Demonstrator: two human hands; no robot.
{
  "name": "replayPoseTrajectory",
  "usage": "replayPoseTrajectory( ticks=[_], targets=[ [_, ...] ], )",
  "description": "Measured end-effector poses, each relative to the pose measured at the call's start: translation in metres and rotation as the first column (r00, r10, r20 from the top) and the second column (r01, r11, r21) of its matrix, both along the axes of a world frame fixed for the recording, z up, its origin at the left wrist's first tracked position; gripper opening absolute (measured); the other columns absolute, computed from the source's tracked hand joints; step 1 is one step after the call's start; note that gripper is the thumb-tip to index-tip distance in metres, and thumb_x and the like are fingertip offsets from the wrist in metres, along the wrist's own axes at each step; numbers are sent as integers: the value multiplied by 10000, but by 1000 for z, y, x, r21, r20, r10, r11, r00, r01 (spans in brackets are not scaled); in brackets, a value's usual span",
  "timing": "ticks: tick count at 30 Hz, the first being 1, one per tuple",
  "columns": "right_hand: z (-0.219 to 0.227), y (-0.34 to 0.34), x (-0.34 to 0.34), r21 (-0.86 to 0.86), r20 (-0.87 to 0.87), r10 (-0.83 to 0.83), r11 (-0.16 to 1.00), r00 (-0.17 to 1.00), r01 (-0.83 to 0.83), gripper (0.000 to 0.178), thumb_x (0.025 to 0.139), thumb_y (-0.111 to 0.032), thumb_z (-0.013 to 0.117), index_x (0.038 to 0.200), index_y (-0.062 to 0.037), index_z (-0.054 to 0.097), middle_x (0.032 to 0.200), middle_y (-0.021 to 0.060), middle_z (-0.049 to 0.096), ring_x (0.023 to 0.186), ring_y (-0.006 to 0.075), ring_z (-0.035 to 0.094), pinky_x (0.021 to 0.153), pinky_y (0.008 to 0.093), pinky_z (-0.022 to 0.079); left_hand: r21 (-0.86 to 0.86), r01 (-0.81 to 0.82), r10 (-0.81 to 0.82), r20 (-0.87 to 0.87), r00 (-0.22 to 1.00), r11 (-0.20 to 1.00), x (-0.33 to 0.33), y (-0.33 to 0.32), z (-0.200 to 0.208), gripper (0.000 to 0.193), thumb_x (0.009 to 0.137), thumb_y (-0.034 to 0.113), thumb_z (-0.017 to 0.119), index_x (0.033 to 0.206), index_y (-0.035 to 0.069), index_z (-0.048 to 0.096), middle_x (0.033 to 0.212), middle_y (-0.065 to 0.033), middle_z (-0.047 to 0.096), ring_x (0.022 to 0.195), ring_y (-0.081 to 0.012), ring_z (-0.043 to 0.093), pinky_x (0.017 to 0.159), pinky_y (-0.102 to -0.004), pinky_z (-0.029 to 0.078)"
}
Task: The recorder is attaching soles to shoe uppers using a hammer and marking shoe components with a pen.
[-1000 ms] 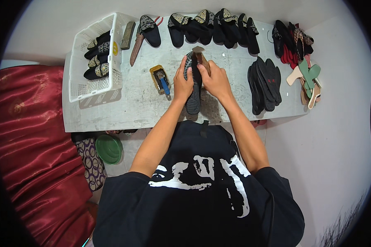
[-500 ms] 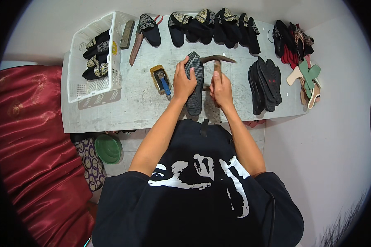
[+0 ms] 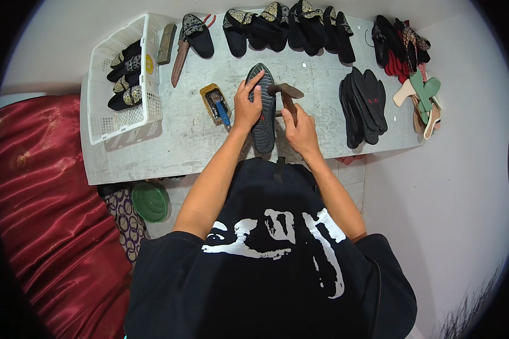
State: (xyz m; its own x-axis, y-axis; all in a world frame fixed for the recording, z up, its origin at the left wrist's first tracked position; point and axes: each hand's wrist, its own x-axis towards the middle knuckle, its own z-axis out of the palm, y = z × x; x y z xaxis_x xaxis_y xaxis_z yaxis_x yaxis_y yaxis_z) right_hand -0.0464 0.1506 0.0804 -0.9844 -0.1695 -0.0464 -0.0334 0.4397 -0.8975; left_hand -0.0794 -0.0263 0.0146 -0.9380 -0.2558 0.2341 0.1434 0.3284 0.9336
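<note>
A black shoe sole (image 3: 263, 133) lies near the table's front edge, tread side up and toe pointing away from me. Whether an upper is attached beneath it is hidden. My left hand (image 3: 247, 108) grips it from the left, thumb on the tread and index finger stretched toward the toe. In my right hand (image 3: 301, 133) is a hammer (image 3: 288, 90), its wooden handle wrapped by my fingers. The hammer's dark metal head is at the sole's right edge, seemingly touching it. To the left sits a glue tub (image 3: 208, 96) with a blue-handled brush (image 3: 221, 111) in it.
A white plastic basket (image 3: 152, 96) of black slippers stands at left. Beside it are a sharpening block (image 3: 167, 43) and a sheathed knife (image 3: 181, 62). Decorated black slippers (image 3: 271, 34) line the back. Stacked black soles (image 3: 363, 107) and green and beige sole pieces (image 3: 424, 93) lie at right.
The hammer head has tilted and moved slightly down and left against the sole's edge. My left index finger has stretched further along the tread. The whole view has shifted slightly.
</note>
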Motion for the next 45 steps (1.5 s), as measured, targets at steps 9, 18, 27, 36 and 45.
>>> replayPoseTrajectory(
  ticks=[9,18,27,36,45],
  targets=[
    [-3,7,27,-43,-74,12,999,997,-15,300,1037,-258,616,1151,19,622,809,247,691,734,449,699,649,458,517,90,-36,37,-8,999,995,-4,2,-7,367,991,208,700,1349,131,715,1220,-206,732,1135,-330,701,1021,-393,513],
    [0,8,35,-17,21,52,999,998,-52,261,1014,-240,653,1074,12,621,728,246,657,679,445,674,607,459,484,1,-27,27,17,999,1000,-15,0,0,361,979,247,713,1330,164,730,1141,-227,732,1065,-359,715,967,-411,530],
    [4,8,28,85,30,131,987,991,-133,267,998,-248,665,966,6,589,671,255,630,646,484,649,581,509,472,-106,-26,23,-25,999,994,-47,-11,-1,363,968,297,715,1322,217,737,1056,-245,727,1026,-402,711,947,-433,537],
    [13,11,18,44,-11,124,991,992,-123,276,999,-268,659,972,-2,593,666,242,641,660,477,665,591,507,490,-131,-62,62,-4,998,989,-71,-13,13,353,971,290,708,1309,195,741,1134,-265,724,1097,-430,695,1004,-442,525],
    [16,17,22,239,64,234,940,970,-243,295,977,-276,682,942,-3,577,653,245,634,640,490,651,572,518,487,-161,-93,101,42,994,983,-80,-15,17,345,974,306,700,1306,220,738,1174,-294,713,1145,-482,661,1058,-480,499]
  ],
)
